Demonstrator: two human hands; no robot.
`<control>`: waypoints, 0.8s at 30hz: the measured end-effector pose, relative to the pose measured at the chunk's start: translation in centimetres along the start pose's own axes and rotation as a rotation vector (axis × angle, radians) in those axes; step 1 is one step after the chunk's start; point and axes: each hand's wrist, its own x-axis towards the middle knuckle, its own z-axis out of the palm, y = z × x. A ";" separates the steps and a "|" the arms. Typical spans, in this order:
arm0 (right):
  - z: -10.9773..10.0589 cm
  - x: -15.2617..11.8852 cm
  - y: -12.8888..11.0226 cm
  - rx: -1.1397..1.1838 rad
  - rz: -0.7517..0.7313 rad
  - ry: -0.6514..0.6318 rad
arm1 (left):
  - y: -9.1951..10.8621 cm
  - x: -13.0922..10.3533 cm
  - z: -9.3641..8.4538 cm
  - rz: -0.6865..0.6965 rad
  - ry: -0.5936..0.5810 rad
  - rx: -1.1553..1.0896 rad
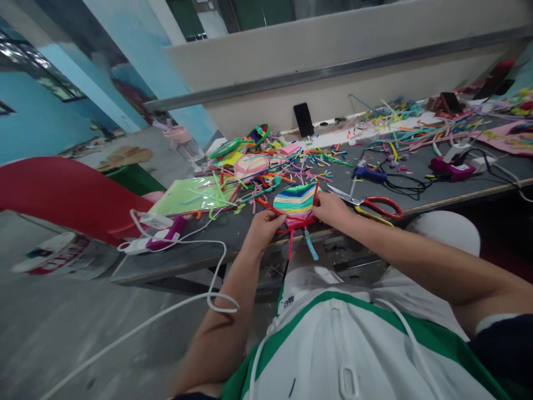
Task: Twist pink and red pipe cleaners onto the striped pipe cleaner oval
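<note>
A rounded piece with blue, yellow, white and pink stripes (295, 199) lies at the table's front edge. A red fuzzy stem (298, 223) crosses its lower end. My left hand (266, 226) pinches the stem's left part beside the piece. On the right, my right hand (330, 209) is closed on the stem's other part, whose red tip sticks up above the fingers. A pink strand (290, 244) and a light blue strand (310, 244) hang below the piece over the table edge.
Red-handled scissors (381, 207) and a blue glue gun (370, 173) lie to the right. Behind are loose stems (291, 166) and a phone (303, 119). At left are a green sheet (189, 195), a purple power strip (169, 233) with white cables, and a red chair (70, 194).
</note>
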 end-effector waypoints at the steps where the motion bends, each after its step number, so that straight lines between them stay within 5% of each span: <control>1: -0.1 -0.1 0.0 -0.027 -0.001 -0.005 | -0.2 -0.1 -0.2 0.004 0.003 0.006; 12: -0.5 -0.5 -0.6 -0.291 -0.064 -0.057 | -1.4 -1.0 -1.6 0.191 -0.023 0.112; 24: -0.7 -0.3 -0.5 -0.344 -0.072 -0.124 | -1.6 -1.7 -1.8 0.066 0.100 0.146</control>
